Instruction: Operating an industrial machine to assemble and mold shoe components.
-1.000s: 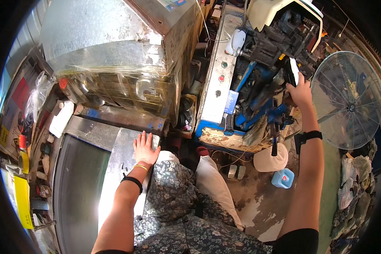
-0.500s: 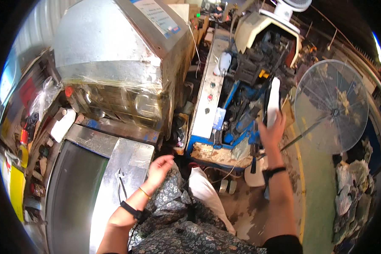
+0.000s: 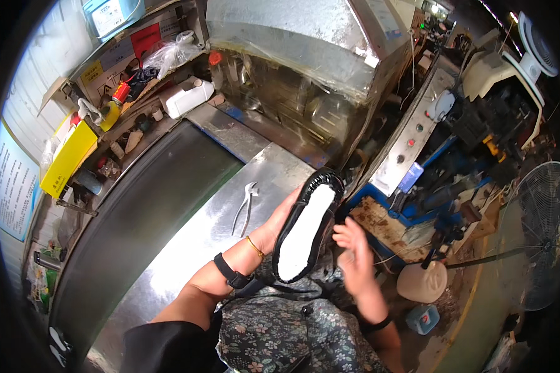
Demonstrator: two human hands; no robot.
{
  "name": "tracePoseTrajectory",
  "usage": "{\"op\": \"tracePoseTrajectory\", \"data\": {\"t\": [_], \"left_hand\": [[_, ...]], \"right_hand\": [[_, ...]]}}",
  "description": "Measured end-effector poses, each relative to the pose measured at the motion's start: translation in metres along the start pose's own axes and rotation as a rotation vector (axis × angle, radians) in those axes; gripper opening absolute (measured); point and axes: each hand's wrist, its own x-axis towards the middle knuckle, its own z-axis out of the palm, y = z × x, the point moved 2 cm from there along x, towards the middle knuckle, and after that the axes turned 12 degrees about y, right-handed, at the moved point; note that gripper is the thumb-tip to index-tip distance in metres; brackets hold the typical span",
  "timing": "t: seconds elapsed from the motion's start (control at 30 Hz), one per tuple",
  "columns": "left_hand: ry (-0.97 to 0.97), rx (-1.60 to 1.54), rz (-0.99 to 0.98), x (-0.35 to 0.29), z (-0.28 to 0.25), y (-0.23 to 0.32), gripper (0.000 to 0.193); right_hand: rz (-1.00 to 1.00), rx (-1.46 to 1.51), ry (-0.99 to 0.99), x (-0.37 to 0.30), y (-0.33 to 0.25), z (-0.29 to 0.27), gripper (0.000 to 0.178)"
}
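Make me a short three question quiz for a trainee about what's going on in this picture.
1. True or false: the left hand holds the shoe sole.
2. Multiple choice: what lies on the steel table beside the left forearm? A) a hammer B) pliers C) a brush
3. Fill in: the face of the sole turned up toward the camera is ____ with a black rim.

Key:
1. True. The right hand is open beside the sole, blurred.
2. B, the pliers.
3. White.
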Motion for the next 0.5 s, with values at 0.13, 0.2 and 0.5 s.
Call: {"op": "tracePoseTrajectory", "data": {"t": [0.13, 0.2, 0.5], "left_hand": [[0.017, 0.500, -0.013, -0.016, -0.030, -0.014, 0.053], [-0.029, 0.991, 0.127, -0.016, -0.054, -0.028, 0.052], [0.470, 1.885, 1.005, 0.014, -0.195, 0.070, 0.055]], "right_hand": [[0.512, 0.517, -0.245, 0.031, 0.002, -0.006, 0.085], [0.662, 0.416, -0.250, 0.024, 0.026, -0.007, 0.065], [0.854, 0.559, -0.001, -0.015, 0.063, 0.023, 0.039]]}}
